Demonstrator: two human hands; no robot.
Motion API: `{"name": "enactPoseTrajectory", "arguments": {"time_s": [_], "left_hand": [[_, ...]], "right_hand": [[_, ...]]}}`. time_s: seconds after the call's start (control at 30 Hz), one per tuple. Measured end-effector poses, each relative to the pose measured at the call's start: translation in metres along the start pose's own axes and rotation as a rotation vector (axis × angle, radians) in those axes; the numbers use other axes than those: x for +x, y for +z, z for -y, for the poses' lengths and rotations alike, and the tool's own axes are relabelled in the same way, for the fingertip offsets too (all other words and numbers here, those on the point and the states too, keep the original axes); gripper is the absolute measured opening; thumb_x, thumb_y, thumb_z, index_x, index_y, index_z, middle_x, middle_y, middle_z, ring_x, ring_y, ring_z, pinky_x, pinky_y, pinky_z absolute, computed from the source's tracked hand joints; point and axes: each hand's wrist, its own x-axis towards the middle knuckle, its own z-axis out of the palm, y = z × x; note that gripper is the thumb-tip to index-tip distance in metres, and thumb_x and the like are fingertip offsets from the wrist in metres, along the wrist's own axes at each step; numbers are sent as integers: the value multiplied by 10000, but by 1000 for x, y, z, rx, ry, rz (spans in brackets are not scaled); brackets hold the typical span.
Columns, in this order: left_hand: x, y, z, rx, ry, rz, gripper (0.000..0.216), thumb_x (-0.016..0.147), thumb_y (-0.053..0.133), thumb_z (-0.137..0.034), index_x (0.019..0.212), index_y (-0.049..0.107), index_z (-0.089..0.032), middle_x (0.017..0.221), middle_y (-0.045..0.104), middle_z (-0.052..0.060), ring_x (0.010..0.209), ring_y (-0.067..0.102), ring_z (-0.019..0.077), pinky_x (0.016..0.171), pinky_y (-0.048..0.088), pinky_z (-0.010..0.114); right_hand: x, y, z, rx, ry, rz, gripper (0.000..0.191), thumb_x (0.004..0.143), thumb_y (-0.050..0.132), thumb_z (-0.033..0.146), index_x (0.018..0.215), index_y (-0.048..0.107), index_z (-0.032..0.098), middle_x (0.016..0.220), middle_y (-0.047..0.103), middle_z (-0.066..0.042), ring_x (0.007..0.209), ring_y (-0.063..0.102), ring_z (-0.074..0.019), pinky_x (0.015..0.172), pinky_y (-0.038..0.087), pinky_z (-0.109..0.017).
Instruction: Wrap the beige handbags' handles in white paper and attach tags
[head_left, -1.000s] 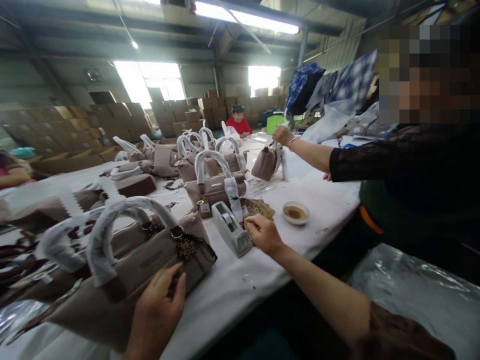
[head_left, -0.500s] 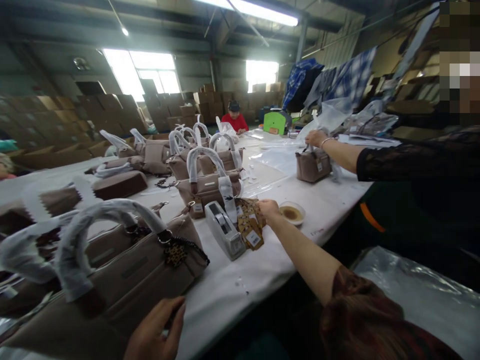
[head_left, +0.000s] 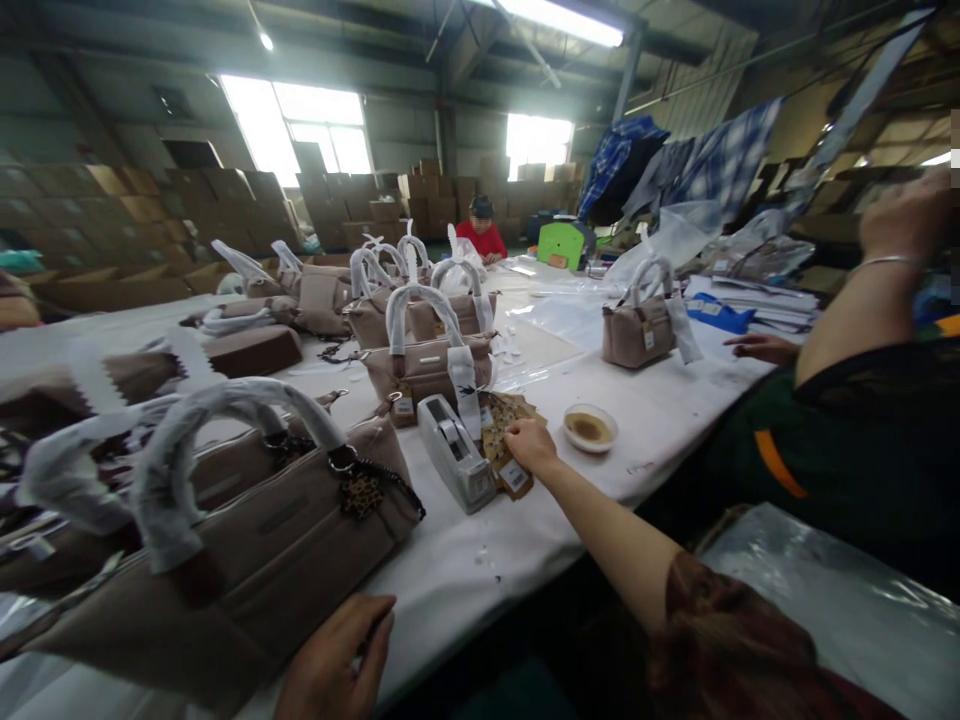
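Note:
A taupe handbag [head_left: 247, 560] with white-wrapped handles and a leopard-print charm lies on its side on the white table [head_left: 480, 560] at my near left. My left hand [head_left: 337, 660] rests at the bag's lower corner, fingers curled against it. My right hand [head_left: 531, 445] reaches out to a pile of leopard-print hang tags [head_left: 508, 440] beside a grey tape dispenser [head_left: 454, 452]; its fingers are pinched on the tags.
A small dish of brown liquid [head_left: 590, 427] sits right of the tags. Several more taupe bags [head_left: 427, 365] stand mid-table, one more [head_left: 643, 330] near a co-worker's arm [head_left: 862, 300] at right. Cardboard boxes [head_left: 225, 215] line the back; a person in red [head_left: 482, 232] sits far off.
My right hand moved from the tape dispenser to the tag pile and stays there. The co-worker set a bag down on the table, let go and raised an arm. My left hand slid lower.

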Motion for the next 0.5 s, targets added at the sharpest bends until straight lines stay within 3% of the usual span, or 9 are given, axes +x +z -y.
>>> {"name": "enactPoseTrajectory", "arguments": {"time_s": [0.27,0.4,0.5], "left_hand": [[-15,-5,5,4,-22,-38,183,906,558,-320,994,687,-224,875,727,36,795,707,155,724,571,197],[-16,-3,3,-35,2,-19,165,900,565,-294,995,685,-230,860,720,29,777,700,151,712,566,202],[-20,-8,0,-51,-16,8,154,898,564,-260,1000,676,-230,862,713,31,781,693,152,705,561,212]], "right_hand": [[0,-18,-12,-41,-12,-57,356,841,455,292,834,772,129,769,732,-74,718,638,-167,610,426,-227],[-4,-13,2,-97,-37,-47,263,770,595,331,674,754,146,693,714,-90,710,632,-183,635,419,-244],[-9,-7,16,-105,-58,-53,171,697,666,254,594,727,132,606,677,-107,673,633,-198,614,408,-270]]}}
